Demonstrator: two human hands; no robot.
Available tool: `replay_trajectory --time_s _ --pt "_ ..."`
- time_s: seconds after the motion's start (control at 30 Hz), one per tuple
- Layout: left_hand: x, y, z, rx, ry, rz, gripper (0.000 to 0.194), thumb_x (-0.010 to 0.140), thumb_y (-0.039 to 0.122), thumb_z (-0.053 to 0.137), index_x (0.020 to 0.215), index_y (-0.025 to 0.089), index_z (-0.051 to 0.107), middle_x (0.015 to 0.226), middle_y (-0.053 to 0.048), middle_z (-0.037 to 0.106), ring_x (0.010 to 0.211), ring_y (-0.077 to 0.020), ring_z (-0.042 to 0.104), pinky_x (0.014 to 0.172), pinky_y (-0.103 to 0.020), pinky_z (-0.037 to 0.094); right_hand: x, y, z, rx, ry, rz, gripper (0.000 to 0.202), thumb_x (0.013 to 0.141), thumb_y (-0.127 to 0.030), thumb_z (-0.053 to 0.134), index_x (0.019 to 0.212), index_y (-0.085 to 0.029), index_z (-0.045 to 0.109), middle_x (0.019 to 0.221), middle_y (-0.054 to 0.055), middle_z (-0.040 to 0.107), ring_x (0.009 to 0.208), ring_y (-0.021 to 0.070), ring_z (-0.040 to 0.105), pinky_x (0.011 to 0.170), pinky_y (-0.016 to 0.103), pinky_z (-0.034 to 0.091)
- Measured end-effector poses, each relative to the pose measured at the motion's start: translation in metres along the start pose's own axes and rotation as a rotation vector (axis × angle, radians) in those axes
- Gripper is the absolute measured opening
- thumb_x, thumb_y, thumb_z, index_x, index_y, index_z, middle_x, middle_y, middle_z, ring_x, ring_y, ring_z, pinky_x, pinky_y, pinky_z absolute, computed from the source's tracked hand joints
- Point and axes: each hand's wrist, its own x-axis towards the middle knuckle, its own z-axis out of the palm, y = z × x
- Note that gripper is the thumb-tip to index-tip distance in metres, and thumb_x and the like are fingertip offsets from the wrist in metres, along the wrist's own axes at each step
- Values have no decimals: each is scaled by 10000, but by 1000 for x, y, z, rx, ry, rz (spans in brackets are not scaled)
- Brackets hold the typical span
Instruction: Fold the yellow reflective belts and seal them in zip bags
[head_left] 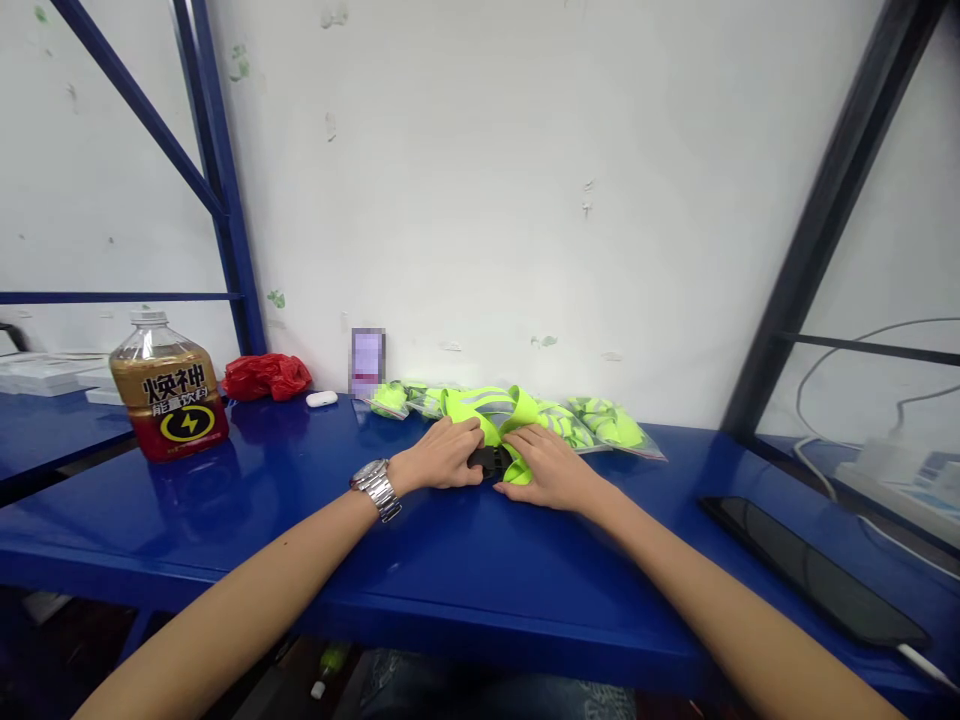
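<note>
A neon-yellow strap (517, 408) with grey reflective stripes is bunched between my hands over the blue table (480, 580). My left hand (448, 455), below a metal wristwatch, is closed on a black plastic buckle (489, 461) at the strap's near side. My right hand (551, 468) is closed on the yellow strap just right of the buckle, its thumb and fingers pinching the fabric. Whether the buckle's halves are joined cannot be made out. Close behind lie clear bags of folded yellow reflective straps (611, 425).
A large drink bottle (171, 390) stands at the left, beside a red plastic bag (267, 376) and a white earbud case (322, 398). One phone (368, 360) leans on the wall; a black phone (814, 570) with a cable lies at right. Dark posts rise at both sides.
</note>
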Motion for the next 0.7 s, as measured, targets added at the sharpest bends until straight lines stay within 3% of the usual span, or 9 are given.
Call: replay_trajectory --time_s 0.1,0.2,0.33,0.5,0.7 --pt "-5 1 -3 8 7 12 274 828 386 512 981 171 586 936 -46 570 705 -178 531 694 -341 377 -2 6 -5 12 -31 -51 565 770 -468 605 1207 -113 556 1163 166 597 1109 315 513 955 459 404" --pt "-13 6 -9 34 42 40 428 882 527 422 1058 181 603 980 -79 544 777 -209 528 767 -388 376 -3 7 -12 37 -98 -71 577 773 -414 591 1257 -103 539 1219 166 575 1137 305 499 981 437 387" --pt "-22 6 -13 37 69 42 619 815 687 422 1102 174 614 1057 -128 502 969 -300 463 865 -448 354 -3 8 -14 52 -166 -81 580 781 -423 576 1270 -112 541 1228 159 568 1172 313 459 1003 446 353" --pt "-21 -5 -9 -84 -90 -72 644 810 711 384 1185 224 577 1143 -134 459 1018 -322 424 856 -465 357 -2 6 -10 34 -210 -26 561 823 -505 532 1229 -119 566 1202 172 556 1103 324 468 951 477 368" --pt "-11 -14 -7 -289 -265 -155 729 671 811 474 1164 285 579 1105 -111 439 1048 -347 402 868 -495 334 1 9 -9 17 -236 -34 508 841 -539 523 1149 -146 618 1098 156 581 1035 310 481 892 477 399"
